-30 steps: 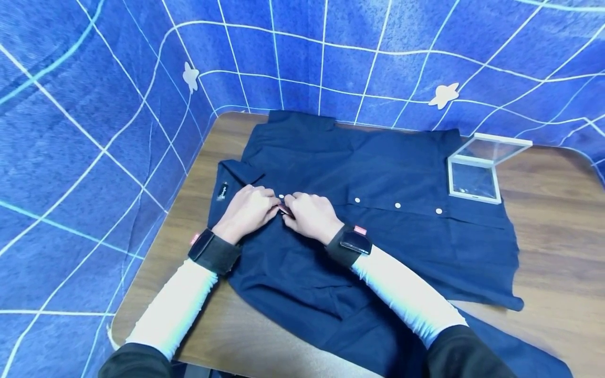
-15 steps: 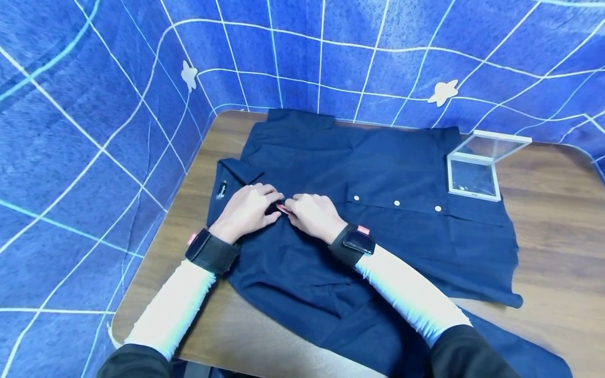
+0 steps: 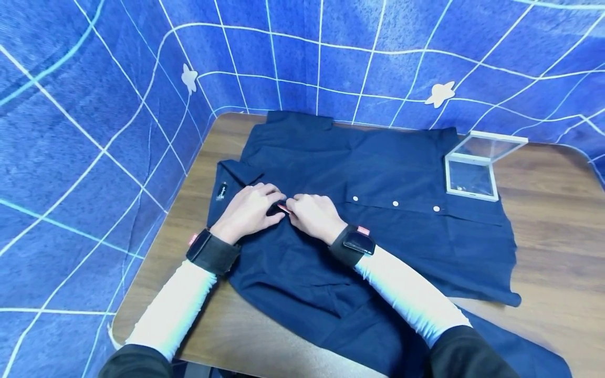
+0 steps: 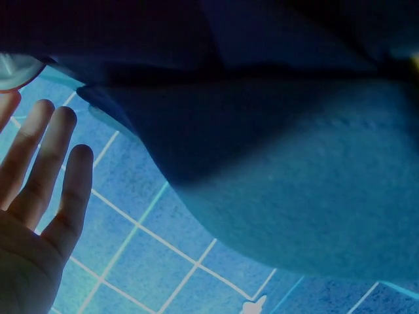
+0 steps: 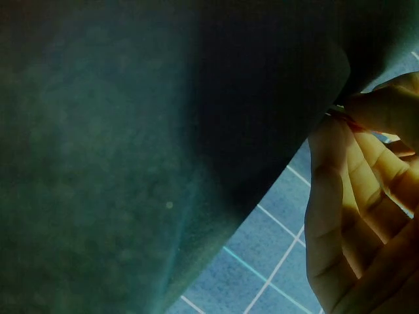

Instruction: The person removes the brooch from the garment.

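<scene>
Shirt (image 3: 378, 210), dark navy, lay spread flat across the wooden table (image 3: 557, 220), collar end toward the left, hem toward the right, front opening with white buttons (image 3: 395, 203) running along the middle. Lower edge hung over the near table edge.

Table sat in a booth walled with blue cloth (image 3: 94, 105) printed with a white grid and a few pale star shapes (image 3: 440, 94). Cloth wrapped the left and far sides right up to the table edge.

Clear plastic box (image 3: 471, 176), lid propped open, rested on the shirt's far right corner, well apart from the hands. Nothing stood between hands and shirt.

Left hand (image 3: 248, 210) rested on the fabric near the collar, fingers curled down onto the front edge, apparently pinching it; exact hold hidden in the head view. Left wrist view showed only straight fingers (image 4: 46, 176) against blue cloth, no help on grip.

Right hand (image 3: 314, 214) met the left at the front opening, fingertips pinched on a small pinkish item (image 3: 283, 208) at the shirt edge; too small to identify. Right wrist view confirmed thumb and fingers (image 5: 386, 111) closed on the fabric edge.

Both wrists carried black bands (image 3: 214, 252).
</scene>
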A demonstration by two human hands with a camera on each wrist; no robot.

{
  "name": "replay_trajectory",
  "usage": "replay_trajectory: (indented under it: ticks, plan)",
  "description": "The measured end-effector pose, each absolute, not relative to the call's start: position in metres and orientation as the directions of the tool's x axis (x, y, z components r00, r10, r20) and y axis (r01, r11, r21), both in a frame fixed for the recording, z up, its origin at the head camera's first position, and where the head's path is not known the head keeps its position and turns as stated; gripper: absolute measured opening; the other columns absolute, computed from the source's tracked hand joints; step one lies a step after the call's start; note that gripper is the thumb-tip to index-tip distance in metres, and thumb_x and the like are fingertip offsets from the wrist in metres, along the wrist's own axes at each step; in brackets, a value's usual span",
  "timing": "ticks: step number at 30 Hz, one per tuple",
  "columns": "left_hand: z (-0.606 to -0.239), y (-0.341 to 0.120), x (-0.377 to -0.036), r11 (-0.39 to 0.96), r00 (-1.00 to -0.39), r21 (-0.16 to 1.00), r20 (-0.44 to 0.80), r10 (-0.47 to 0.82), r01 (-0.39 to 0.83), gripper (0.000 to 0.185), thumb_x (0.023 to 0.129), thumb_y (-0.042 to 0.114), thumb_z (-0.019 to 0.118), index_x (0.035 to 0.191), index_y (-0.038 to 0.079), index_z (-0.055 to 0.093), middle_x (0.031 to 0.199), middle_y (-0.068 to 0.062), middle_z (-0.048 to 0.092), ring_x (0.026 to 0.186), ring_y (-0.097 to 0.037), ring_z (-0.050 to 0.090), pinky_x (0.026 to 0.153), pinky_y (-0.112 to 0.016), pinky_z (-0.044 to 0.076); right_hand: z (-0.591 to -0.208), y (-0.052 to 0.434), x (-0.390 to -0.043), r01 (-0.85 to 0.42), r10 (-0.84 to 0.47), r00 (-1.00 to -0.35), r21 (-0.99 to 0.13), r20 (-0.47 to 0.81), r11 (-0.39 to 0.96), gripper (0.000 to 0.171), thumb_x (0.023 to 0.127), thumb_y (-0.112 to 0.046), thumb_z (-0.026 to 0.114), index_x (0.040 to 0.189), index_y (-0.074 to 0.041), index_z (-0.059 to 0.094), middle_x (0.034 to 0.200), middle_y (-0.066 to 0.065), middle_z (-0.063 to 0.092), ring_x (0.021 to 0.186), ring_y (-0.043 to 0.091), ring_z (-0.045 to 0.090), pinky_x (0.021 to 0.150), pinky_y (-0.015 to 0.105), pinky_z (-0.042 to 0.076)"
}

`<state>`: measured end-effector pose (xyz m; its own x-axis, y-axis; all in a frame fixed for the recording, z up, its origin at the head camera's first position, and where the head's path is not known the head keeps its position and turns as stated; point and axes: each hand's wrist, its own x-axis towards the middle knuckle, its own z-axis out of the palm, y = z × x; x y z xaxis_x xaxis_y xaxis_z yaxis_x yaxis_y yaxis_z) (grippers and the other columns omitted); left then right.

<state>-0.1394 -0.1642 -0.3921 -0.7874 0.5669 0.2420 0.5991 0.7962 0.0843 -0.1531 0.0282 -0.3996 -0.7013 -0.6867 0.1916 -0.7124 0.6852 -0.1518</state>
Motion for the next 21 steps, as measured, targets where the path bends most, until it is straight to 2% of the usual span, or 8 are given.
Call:
replay_trajectory:
  ticks: [9, 21]
  plan:
    - [-0.389, -0.153, -0.137, 0.810, -0.804, 0.070, 0.200, 0.561, 0.583, 0.036, 0.086, 0.032, 0.074, 0.114, 0.009, 0.071, 0.113, -0.010, 0.068, 0.101, -0.028, 0.064, 0.078, -0.044, 0.052, -0.400, 0.037, -0.149, -0.688, -0.653, -0.725, -0.182, 0.218, 0.703, 0.006, 0.087, -0.018, 0.067, 0.086, -0.012, 0.066, 0.083, 0.002, 0.067, 0.069, 0.025, 0.066, 0.054, 0.042, 0.054]
    - [-0.388, -0.140, -0.138, 0.822, -0.819, 0.068, 0.159, 0.551, 0.566, 0.038, 0.087, 0.035, 0.073, 0.117, 0.012, 0.071, 0.116, -0.009, 0.068, 0.104, -0.028, 0.063, 0.084, -0.045, 0.052, -0.399, 0.055, -0.151, -0.638, -0.602, -0.767, -0.166, 0.223, 0.752, 0.007, 0.079, -0.016, 0.067, 0.081, -0.013, 0.060, 0.076, 0.000, 0.062, 0.064, 0.023, 0.063, 0.052, 0.038, 0.051]
